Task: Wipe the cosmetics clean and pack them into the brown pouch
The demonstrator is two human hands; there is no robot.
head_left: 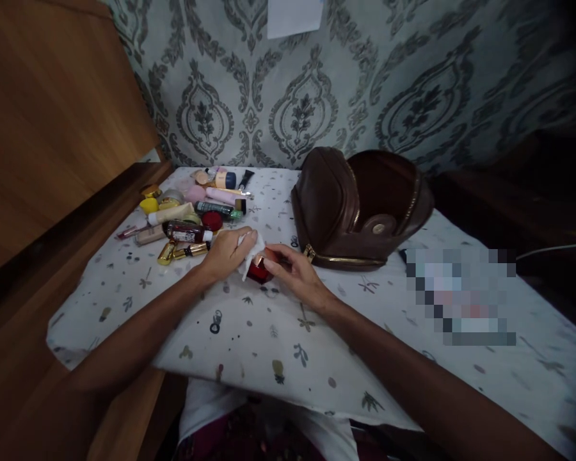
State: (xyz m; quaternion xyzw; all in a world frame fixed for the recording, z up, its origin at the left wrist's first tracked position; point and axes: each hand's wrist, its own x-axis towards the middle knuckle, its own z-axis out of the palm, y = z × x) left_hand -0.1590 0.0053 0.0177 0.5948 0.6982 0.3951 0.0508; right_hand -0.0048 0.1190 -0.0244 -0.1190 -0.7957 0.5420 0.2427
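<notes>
My left hand (230,253) is closed on a crumpled white wipe (252,250), which presses against a small red bottle (258,273). The bottle is dark red glass with a gold-toned top, and part of it is hidden by the wipe and fingers. From the other side, my right hand (295,272) grips the bottle near its top with thumb and fingers. Just left of my left hand lie a gold tube (189,251) and a brown bottle with a white cap (185,232). A round red jar (212,221) sits behind them.
Several cosmetics, including a pink tube (223,196) and a dark green bottle (214,209), lie at the back left. A brown leather bag (329,205) stands unzipped at the back right. A blurred flat object (461,298) lies at right. Wooden furniture (57,115) borders the left.
</notes>
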